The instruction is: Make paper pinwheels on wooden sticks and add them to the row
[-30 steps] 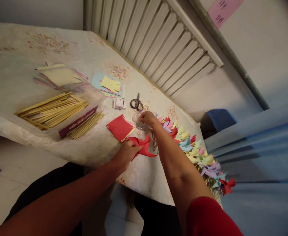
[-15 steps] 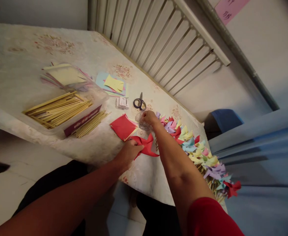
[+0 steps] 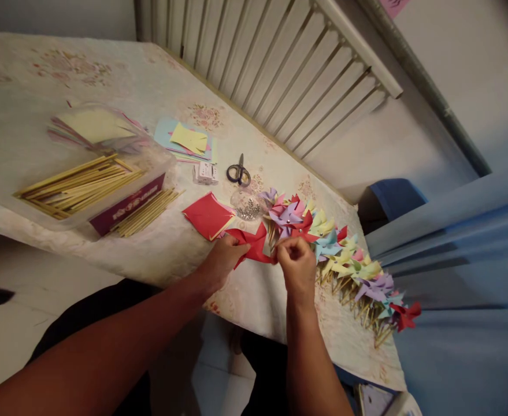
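My left hand (image 3: 225, 257) pinches a red paper pinwheel (image 3: 258, 244) near its left side, above the table's front part. Beside the pinwheel's right tip, my right hand (image 3: 296, 260) has its thumb and fingers pressed together; whatever they hold is too small to make out. A clear dish of small metal pins (image 3: 248, 207) lies just behind the pinwheel. Red paper squares (image 3: 209, 215) are stacked to its left. Rows of finished pinwheels (image 3: 340, 257) on sticks, in several colours, lie to the right of my right hand.
A plastic box of sticks (image 3: 82, 190) stands at the left, with loose sticks (image 3: 147, 214) beside it. Scissors (image 3: 238, 171), a small white box (image 3: 205, 173) and coloured paper (image 3: 188, 140) lie farther back. A railing (image 3: 254, 63) borders the table.
My right hand has moved from the dish of pins towards me and to the right, close to the pinwheel's right tip. The view has shifted slightly; my left hand still holds the red pinwheel.
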Demonstrator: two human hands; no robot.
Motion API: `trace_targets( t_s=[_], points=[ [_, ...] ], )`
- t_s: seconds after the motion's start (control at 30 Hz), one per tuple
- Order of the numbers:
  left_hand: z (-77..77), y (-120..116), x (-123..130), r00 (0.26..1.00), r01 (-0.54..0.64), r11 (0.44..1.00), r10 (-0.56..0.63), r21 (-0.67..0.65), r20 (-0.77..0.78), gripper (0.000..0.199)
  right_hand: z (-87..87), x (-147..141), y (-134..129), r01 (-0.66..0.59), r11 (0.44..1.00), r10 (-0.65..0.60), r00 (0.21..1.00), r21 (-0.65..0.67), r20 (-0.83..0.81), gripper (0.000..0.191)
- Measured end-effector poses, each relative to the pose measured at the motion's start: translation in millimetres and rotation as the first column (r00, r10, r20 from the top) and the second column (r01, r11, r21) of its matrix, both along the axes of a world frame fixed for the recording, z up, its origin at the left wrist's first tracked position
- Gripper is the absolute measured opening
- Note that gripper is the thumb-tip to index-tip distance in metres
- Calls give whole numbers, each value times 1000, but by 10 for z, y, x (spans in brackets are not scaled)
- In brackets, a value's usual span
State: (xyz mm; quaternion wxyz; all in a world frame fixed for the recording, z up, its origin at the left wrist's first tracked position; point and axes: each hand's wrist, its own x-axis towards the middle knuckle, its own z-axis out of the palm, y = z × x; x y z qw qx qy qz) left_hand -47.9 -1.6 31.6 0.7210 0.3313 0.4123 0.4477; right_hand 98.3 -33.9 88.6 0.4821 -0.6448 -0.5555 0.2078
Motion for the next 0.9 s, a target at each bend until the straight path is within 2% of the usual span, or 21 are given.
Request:
trace_targets(
  t_s=[0.1, 0.23, 0.43, 0.53, 0.73, 0.9],
  points=[
    [73, -16, 1, 997, -11, 1000, 9, -28, -81, 26, -223, 55, -363, 15, 990, -20, 999, -141, -34, 7],
    [95, -20, 36, 991, -1, 999, -5, -47, -136, 24, -409, 133, -602, 6, 969, 7, 999, -246, 52, 8],
    [-81, -17, 152, 993, 29, 999, -31, -23, -113, 26, -680, 276, -548, 16, 979, 48, 951, -202, 307, 13],
    [-108, -31, 198, 992, 22, 999, -27, -41, -124, 26, -797, 312, -475, -15, 973, 111, 905, -230, 411, 16],
    [-91, -14, 276, 995, 20, 996, -28, -83, -94, 27, -794, 366, -438, -65, 944, 232, 830, -324, 508, 18],
    [-150, 57, 320, 999, 37, 997, -40, -74, -31, 26, -774, 420, -428, -104, 932, 281, 811, -347, 512, 22]
  ],
)
